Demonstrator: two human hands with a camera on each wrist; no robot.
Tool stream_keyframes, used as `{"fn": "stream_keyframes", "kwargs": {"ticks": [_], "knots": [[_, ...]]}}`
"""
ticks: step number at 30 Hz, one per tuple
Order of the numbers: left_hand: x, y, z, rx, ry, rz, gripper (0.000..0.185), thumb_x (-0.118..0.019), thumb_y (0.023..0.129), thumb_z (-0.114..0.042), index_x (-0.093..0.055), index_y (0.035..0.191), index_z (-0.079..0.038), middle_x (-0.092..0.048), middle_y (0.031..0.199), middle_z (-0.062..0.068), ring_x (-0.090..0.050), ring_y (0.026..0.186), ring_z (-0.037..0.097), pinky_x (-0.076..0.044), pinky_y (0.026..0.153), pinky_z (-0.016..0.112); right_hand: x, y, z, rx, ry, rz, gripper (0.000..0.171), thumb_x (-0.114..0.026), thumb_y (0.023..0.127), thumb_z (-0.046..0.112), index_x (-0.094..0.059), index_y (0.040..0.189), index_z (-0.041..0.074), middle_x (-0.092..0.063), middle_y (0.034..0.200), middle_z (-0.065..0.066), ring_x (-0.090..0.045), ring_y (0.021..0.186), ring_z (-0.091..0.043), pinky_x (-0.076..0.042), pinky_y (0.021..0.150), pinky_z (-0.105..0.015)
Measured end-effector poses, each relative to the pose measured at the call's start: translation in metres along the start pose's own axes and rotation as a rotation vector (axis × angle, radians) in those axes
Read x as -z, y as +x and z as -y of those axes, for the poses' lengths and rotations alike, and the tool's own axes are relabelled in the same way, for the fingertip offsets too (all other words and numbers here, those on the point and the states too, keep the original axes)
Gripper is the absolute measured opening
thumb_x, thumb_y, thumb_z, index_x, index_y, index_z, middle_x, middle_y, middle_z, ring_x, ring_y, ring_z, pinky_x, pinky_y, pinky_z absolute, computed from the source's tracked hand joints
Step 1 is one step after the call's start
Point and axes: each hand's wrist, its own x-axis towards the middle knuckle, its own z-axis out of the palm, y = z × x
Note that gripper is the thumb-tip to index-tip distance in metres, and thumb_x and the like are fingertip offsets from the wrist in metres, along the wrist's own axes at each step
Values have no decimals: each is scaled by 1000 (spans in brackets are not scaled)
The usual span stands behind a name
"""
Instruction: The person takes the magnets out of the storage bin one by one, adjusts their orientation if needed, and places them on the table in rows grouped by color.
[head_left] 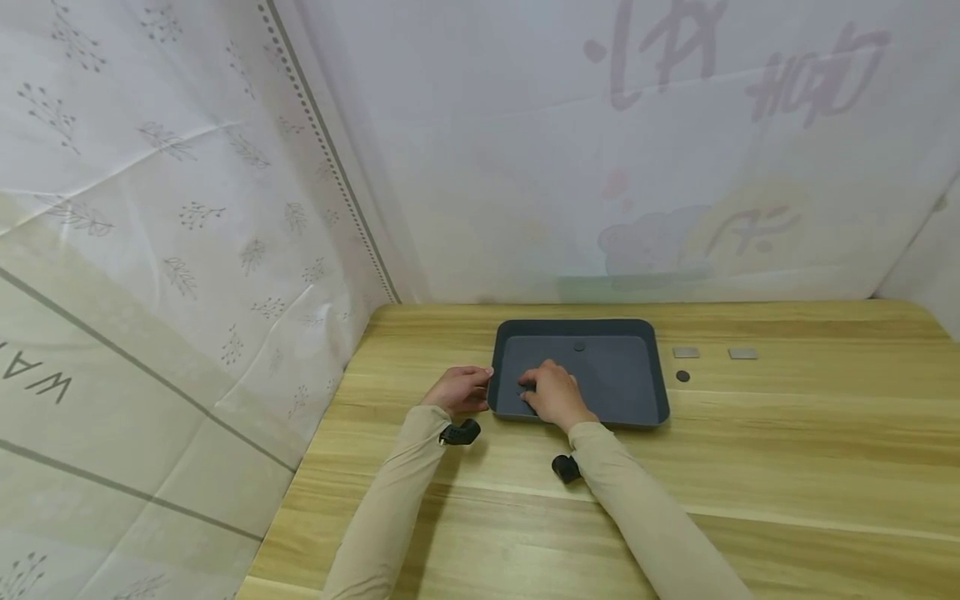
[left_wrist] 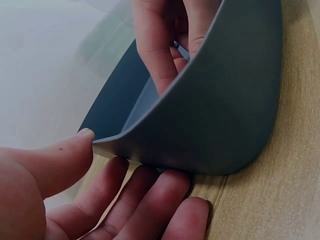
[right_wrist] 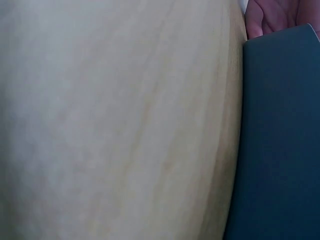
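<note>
A dark grey rectangular tray (head_left: 615, 379) lies on the wooden table. My left hand (head_left: 459, 390) holds its left side, the thumb at the rim and the fingers along the outer wall, as the left wrist view shows. My right hand (head_left: 553, 393) reaches down inside the tray near its left end, fingers bent toward the floor. A tiny dark spot shows by those fingertips; whether they pinch anything is hidden. Further back on the tray floor lies a small dark disc (head_left: 579, 347). The right wrist view catches mostly table and the tray's outer wall (right_wrist: 280, 140).
Right of the tray, two small grey rectangular plates (head_left: 686, 352) (head_left: 742, 353) lie on the table (head_left: 810, 467). A dark round disc (head_left: 682, 376) sits in front of the nearer plate. Patterned cloth walls (head_left: 480, 167) rise behind and to the left.
</note>
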Motion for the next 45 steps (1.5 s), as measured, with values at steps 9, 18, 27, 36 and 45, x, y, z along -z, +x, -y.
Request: {"fn": "stream_keyframes", "kwargs": {"ticks": [9,18,27,36,45], "knots": [[0,-1,0,2,7,3,35,-59,98,-26,-62,119,1,-66,87,4,-63,73,12,-53,62,25,2,-3,5,15,-62,-8,17,-74,86,20,-76,102,17,-62,98,-7,-57,94,-29,-46,82,-49],[0,-2,-1,0,8,8,34,-58,98,-26,-62,120,1,-66,87,4,-64,72,11,-53,62,24,2,-4,5,15,-52,-13,16,-75,85,21,-75,100,17,-61,97,-5,-57,94,-28,-46,82,-48],[-1,1,0,2,-10,8,34,-58,98,-24,-61,120,1,-66,86,4,-64,72,11,-54,62,24,1,-4,2,-26,-18,12,16,-76,85,23,-72,97,13,-60,97,-5,-56,97,-29,-45,86,-46],[-1,0,0,-2,-8,13,35,-58,98,-25,-61,120,2,-66,88,5,-65,73,12,-54,64,25,1,-3,0,-46,3,15,16,-77,83,25,-70,91,13,-58,94,-4,-55,94,-27,-45,87,-45],[1,2,1,-5,2,17,36,-58,98,-26,-61,121,1,-67,91,5,-65,75,11,-54,65,25,1,-1,-3,-40,60,-12,17,-74,84,25,-70,93,11,-62,96,-5,-59,87,-23,-50,78,-39]]}}
